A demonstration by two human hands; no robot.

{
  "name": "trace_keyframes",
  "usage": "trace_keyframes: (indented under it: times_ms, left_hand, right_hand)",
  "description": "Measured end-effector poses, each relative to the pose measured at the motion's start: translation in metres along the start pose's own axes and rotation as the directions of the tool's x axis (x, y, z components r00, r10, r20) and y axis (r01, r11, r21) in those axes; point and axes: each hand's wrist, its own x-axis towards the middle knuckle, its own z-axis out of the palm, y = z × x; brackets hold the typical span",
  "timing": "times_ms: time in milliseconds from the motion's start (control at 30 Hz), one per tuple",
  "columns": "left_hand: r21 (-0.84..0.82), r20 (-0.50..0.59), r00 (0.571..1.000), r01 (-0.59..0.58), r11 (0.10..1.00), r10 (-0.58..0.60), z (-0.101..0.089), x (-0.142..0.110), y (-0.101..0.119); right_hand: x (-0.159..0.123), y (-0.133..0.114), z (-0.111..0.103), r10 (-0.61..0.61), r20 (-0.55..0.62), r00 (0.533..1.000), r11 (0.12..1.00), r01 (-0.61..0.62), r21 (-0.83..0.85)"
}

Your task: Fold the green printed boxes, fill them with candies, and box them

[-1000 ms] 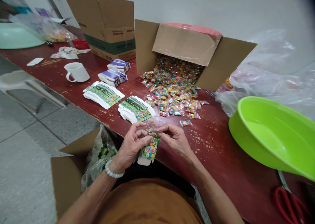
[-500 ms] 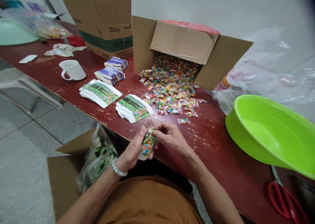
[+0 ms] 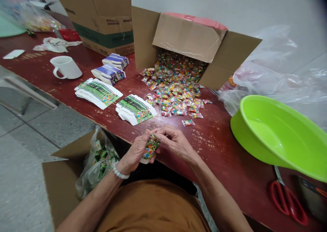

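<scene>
- While you look down over the red table, its far left holds a bag of sweets, a crumpled cloth and the white mug; below, beside the table edge, an open floor box holds a clear bag of green packets.
- Nearer the middle, you have two fanned stacks of flat green cartons, the left stack and the right stack, with purple cartons behind them and a tall cardboard box at the back.
- Wrapped candies spill from the tipped box beyond your hands; one loose candy lies just ahead of your right hand.
- To your right sit the lime basin, crumpled clear plastic behind it and red-handled scissors in front.
- Your left forearm slants up and inward, a beaded bracelet at the wrist; your right forearm angles in from the other side, and both hands meet at the table's near edge.
- Your left hand grasps the small green carton along its side, thumb near the top, fingertips around the far side.
- Your right hand has thumb and forefinger closed together at the carton's top end, the other fingers curled.
</scene>
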Motion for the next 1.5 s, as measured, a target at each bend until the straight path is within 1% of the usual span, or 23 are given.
trace_keyframes:
  times_ms: [67,133,200,267,333,400,433,500,600,667,733,800,867,933,1000,1033,1100,1167,1267,1333,1400,1433,1500]
  left_hand:
    - [-0.042,-0.032,0.999,0.012,0.999,-0.013,0.003,0.000,-0.002]
    - [-0.091,-0.041,0.999,0.024,0.996,-0.028,0.007,0.001,-0.003]
    - [-0.155,-0.025,0.999,0.037,0.987,-0.042,0.010,0.001,-0.002]
    - [-0.206,-0.005,0.998,0.055,0.977,-0.057,0.010,-0.002,0.001]
    - [-0.207,0.017,0.997,0.078,0.975,-0.076,0.008,-0.007,0.004]
    - [-0.156,0.055,0.993,0.113,0.981,-0.106,0.000,-0.015,0.004]
    - [-0.118,0.070,0.990,0.131,0.984,-0.124,-0.005,-0.020,0.003]
    - [-0.014,0.077,0.985,0.155,0.988,-0.154,-0.020,-0.030,-0.001]
    - [0.244,0.058,0.987,0.133,0.961,-0.151,-0.051,-0.043,-0.005]
    - [0.432,0.064,0.983,0.126,0.893,-0.169,-0.074,-0.049,-0.003]
    - [0.589,0.094,0.966,0.143,0.796,-0.243,-0.093,-0.054,0.001]
    - [0.681,0.126,0.936,0.160,0.714,-0.329,-0.105,-0.058,0.006]
    - [0.683,0.161,0.910,0.176,0.709,-0.381,-0.107,-0.060,0.010]
    - [0.588,0.180,0.908,0.209,0.782,-0.378,-0.101,-0.060,0.013]
    - [0.446,0.183,0.928,0.216,0.869,-0.325,-0.087,-0.058,0.016]
    - [0.378,0.177,0.942,0.202,0.903,-0.285,-0.079,-0.056,0.017]
    - [0.270,0.177,0.961,0.160,0.949,-0.212,-0.061,-0.050,0.018]
    - [0.196,0.186,0.970,0.117,0.974,-0.155,-0.045,-0.044,0.018]
    - [0.181,0.208,0.972,0.069,0.981,-0.107,-0.027,-0.037,0.014]
    - [0.206,0.223,0.971,0.039,0.978,-0.086,-0.020,-0.034,0.009]
    - [0.199,0.215,0.975,0.006,0.980,-0.050,-0.015,-0.031,0.005]
    - [0.189,0.202,0.979,-0.008,0.982,-0.031,-0.014,-0.029,0.003]
    - [0.171,0.165,0.986,-0.033,0.985,0.005,-0.011,-0.027,0.000]
  right_hand:
    - [-0.003,0.005,0.003,-0.119,-0.030,0.992,0.982,0.114,-0.152]
    - [-0.003,0.012,0.001,-0.191,-0.039,0.981,0.938,0.171,-0.302]
    - [0.000,0.020,-0.009,-0.199,-0.024,0.980,0.898,0.173,-0.406]
    - [0.005,0.028,-0.030,-0.198,-0.070,0.978,0.853,0.136,-0.504]
    - [0.008,0.037,-0.058,-0.205,-0.213,0.955,0.753,0.014,-0.658]
    - [0.008,0.047,-0.086,-0.153,-0.378,0.913,0.578,-0.228,-0.784]
    - [0.007,0.053,-0.098,-0.115,-0.448,0.887,0.512,-0.333,-0.792]
    - [0.004,0.062,-0.116,-0.067,-0.518,0.853,0.458,-0.435,-0.775]
    - [0.000,0.071,-0.129,-0.020,-0.521,0.853,0.475,-0.451,-0.756]
    - [-0.001,0.072,-0.132,-0.001,-0.509,0.861,0.489,-0.443,-0.751]
    - [-0.001,0.070,-0.131,0.015,-0.493,0.870,0.532,-0.425,-0.733]
    - [-0.002,0.066,-0.123,0.045,-0.480,0.876,0.666,-0.385,-0.639]
    - [-0.003,0.059,-0.106,0.111,-0.438,0.892,0.854,-0.311,-0.418]
    - [-0.005,0.049,-0.080,0.151,-0.341,0.928,0.959,-0.222,-0.179]
    - [-0.008,0.035,-0.051,0.105,-0.227,0.968,0.987,-0.129,-0.094]
    - [-0.008,0.027,-0.037,0.054,-0.174,0.983,0.991,-0.074,-0.109]
    - [-0.008,0.013,-0.015,-0.062,-0.077,0.995,0.974,0.044,-0.220]
    - [-0.006,0.002,-0.004,-0.161,0.018,0.987,0.913,0.155,-0.378]
    - [-0.004,-0.010,-0.002,-0.208,0.163,0.965,0.796,0.263,-0.544]
    - [-0.005,-0.016,-0.006,-0.181,0.256,0.950,0.769,0.299,-0.565]
    - [-0.006,-0.019,-0.013,-0.136,0.300,0.944,0.816,0.279,-0.506]
    - [-0.006,-0.018,-0.015,-0.115,0.281,0.953,0.858,0.238,-0.455]
    - [-0.006,-0.014,-0.019,-0.073,0.160,0.984,0.938,0.122,-0.325]
